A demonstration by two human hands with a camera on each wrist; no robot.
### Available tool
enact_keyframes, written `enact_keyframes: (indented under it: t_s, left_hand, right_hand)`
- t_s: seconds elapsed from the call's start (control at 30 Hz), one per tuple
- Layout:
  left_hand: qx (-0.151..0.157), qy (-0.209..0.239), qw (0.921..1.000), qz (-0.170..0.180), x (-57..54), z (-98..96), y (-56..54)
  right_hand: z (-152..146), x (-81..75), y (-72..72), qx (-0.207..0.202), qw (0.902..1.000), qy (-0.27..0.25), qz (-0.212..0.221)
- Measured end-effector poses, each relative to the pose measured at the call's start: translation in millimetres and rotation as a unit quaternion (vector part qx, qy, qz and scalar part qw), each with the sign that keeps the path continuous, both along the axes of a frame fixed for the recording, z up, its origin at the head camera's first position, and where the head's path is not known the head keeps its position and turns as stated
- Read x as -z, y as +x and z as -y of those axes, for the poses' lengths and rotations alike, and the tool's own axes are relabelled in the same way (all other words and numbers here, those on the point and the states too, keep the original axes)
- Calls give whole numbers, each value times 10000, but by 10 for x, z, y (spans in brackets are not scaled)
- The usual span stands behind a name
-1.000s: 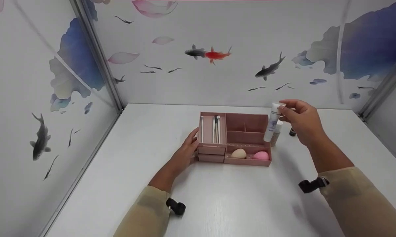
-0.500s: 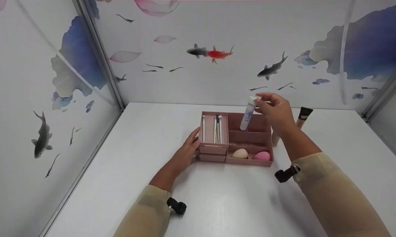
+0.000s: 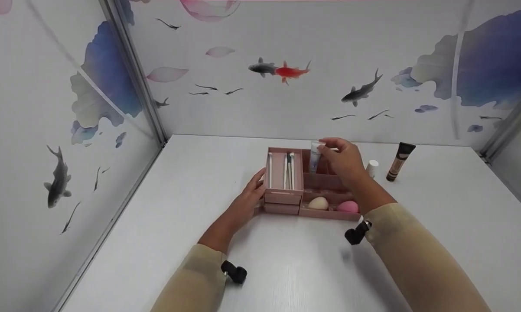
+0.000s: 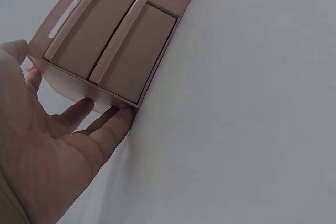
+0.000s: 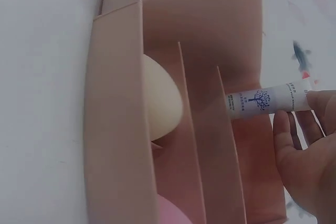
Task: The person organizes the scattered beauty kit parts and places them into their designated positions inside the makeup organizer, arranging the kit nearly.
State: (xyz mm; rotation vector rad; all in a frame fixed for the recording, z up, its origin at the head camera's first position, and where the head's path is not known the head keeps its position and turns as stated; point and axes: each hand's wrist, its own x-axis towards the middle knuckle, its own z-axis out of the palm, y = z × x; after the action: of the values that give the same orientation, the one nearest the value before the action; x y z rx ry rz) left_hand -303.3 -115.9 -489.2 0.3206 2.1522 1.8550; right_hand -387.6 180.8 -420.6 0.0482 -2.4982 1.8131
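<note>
My right hand point(image 3: 346, 161) pinches the top end of a white squeeze tube point(image 3: 314, 157) with a blue tree print. The tube's lower end is down in the back compartment of a pink makeup organizer point(image 3: 282, 198), hidden behind a divider point(image 5: 231, 124) in the right wrist view. My left hand point(image 3: 244, 203) rests against the organizer's left side, fingertips along its lower wall in the left wrist view. Two drawers point(image 4: 139, 51) face front there. A beige makeup sponge point(image 3: 318, 203) and a pink makeup sponge point(image 3: 348, 206) sit in the front compartment.
Several thin white-handled and dark sticks point(image 3: 289, 171) lie in the organizer's top left tray. Right of it stand a white-capped bottle point(image 3: 372, 167), partly behind my right arm, and a beige tube with a black cap point(image 3: 400, 162). Printed wall panels point(image 3: 286, 112) enclose the white table point(image 3: 191, 173).
My right hand has carried the white tube leftward from beside the organizer, then down into its back compartment. My left hand has stayed at the organizer's left side.
</note>
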Motion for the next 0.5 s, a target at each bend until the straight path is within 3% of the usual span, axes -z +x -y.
enact_keyframes:
  t_s: [0.27, 0.5]
  left_hand:
    - [120, 227, 9997, -8, -25, 20, -4]
    - [99, 79, 9999, -19, -17, 15, 29]
  right_hand:
    - [51, 125, 1, -68, 9998, -106, 164]
    - [108, 150, 2, -149, 9993, -87, 325]
